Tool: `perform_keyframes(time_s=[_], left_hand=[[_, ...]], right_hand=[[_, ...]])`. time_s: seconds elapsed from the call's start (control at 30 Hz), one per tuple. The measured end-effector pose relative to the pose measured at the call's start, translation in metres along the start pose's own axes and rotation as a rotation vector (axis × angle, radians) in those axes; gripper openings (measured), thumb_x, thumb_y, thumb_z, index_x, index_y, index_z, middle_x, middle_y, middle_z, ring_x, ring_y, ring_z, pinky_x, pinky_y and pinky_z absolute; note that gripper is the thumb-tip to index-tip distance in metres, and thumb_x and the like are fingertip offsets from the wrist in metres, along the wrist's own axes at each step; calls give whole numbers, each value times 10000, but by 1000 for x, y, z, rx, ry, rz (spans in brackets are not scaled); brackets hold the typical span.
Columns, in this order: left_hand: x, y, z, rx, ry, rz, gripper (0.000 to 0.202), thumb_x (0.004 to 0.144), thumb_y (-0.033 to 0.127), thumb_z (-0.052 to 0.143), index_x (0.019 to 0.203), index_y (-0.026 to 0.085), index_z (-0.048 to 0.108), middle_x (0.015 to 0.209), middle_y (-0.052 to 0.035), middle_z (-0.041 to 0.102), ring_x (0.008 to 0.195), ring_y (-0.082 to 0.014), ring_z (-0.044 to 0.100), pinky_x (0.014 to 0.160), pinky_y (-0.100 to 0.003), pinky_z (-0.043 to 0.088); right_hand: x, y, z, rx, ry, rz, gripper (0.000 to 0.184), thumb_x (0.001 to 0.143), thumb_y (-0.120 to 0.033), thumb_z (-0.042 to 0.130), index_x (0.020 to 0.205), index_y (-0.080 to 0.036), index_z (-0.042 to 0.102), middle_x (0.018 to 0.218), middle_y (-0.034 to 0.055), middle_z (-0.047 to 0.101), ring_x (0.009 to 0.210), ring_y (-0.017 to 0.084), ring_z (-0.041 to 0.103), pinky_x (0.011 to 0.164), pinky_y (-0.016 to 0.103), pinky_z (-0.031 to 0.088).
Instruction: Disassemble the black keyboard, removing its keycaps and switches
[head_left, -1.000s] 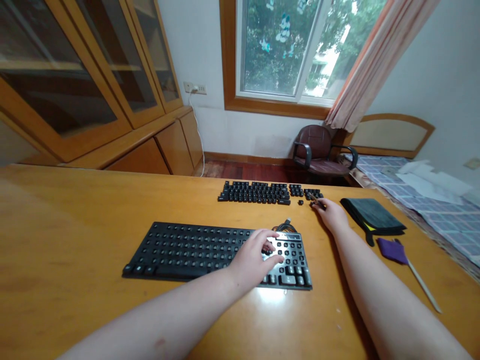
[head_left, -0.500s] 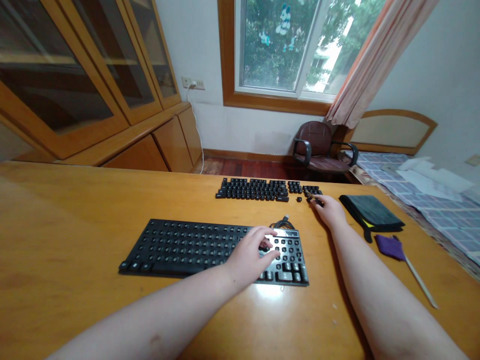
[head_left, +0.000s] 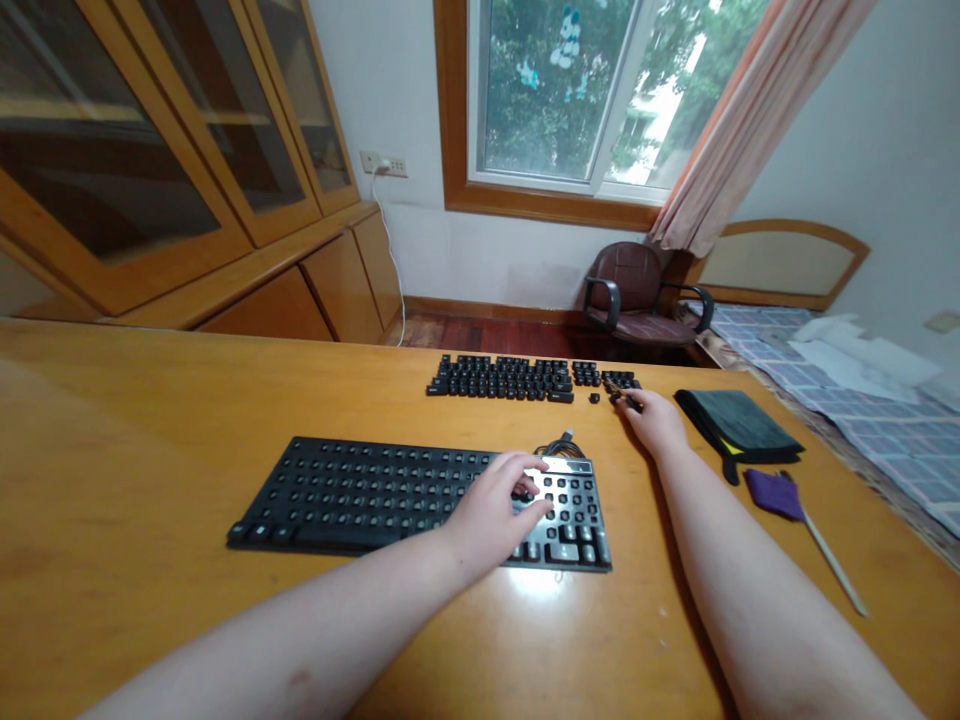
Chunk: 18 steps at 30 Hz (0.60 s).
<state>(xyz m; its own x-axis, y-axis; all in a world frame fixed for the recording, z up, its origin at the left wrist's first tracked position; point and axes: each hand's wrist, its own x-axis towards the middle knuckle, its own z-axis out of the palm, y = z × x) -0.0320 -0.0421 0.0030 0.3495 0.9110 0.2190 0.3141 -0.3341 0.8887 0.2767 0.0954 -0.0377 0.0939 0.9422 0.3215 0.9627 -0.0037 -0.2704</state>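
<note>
A black keyboard (head_left: 337, 500) lies on the desk, most of its keycaps off and the bare switches showing; caps remain along parts of the bottom row and at the lower right. My left hand (head_left: 499, 505) rests over its right part, fingers curved, thumb apart, with no held thing visible. Farther off, loose black keycaps (head_left: 502, 378) lie in rows near the desk's far edge. My right hand (head_left: 655, 420) is at the right end of these rows, fingers closed on a thin brownish tool (head_left: 616, 387) whose exact kind is too small to make out. One single keycap (head_left: 595, 398) sits just left of it.
A coiled cable (head_left: 556, 445) lies behind the keyboard. To the right of my right arm are a folded dark cloth (head_left: 739, 425), a purple cloth piece (head_left: 774, 494) and a thin pale stick (head_left: 836, 563). Beyond the desk (head_left: 150, 420) stands an office chair (head_left: 634, 290).
The whole view has shifted very slightly. Both hands keep nearly the same places, the left over the keyboard and the right at the loose keycaps.
</note>
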Motion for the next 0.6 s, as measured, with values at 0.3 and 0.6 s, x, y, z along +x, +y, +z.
perform_keyframes(time_s=[0.3,0.6], left_hand=[[0,1,-1,-6,-5,9,294,764,170,583,1050,208,527,1050,-46,526,829,-138,579,833,-316,474],[1,1,-1,6,-2,16,309,752,159,591,1053,196,533,1045,-52,540,817,-141,585,827,-319,478]], right_hand=[[-10,-42,-11,-46,-140,-26,436,809,-319,497,1241,-265,532,1055,83,677,895,257,636,701,315,472],[-10,-50,-7,-116,-186,-2,411,846,-379,458,1236,-270,534,1060,88,677,928,264,629,707,327,471]])
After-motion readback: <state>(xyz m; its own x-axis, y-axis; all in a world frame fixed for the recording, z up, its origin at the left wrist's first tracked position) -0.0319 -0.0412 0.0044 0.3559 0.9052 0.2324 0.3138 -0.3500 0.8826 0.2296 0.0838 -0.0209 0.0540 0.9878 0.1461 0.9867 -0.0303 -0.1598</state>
